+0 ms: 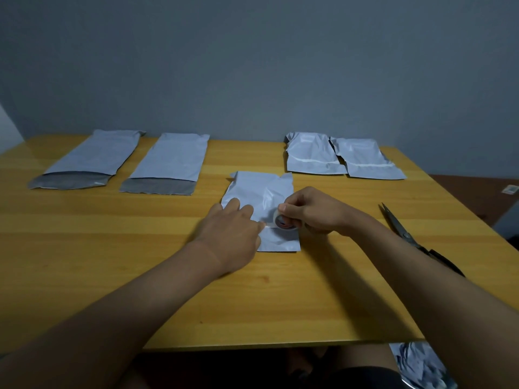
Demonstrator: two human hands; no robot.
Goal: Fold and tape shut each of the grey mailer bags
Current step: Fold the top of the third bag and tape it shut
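A folded grey mailer bag lies in the middle of the wooden table. My right hand grips a small roll of clear tape on top of the bag. My left hand lies flat on the bag's left side, its thumb pressing the free end of the tape down. Two unfolded mailer bags, one and the other, lie at the back left with their flaps open. Two folded, taped bags, one beside the other, lie at the back right.
A pair of dark scissors lies on the table to the right, points away from me. A grey wall stands behind the table. Crumpled grey plastic shows below the table's front edge at the right.
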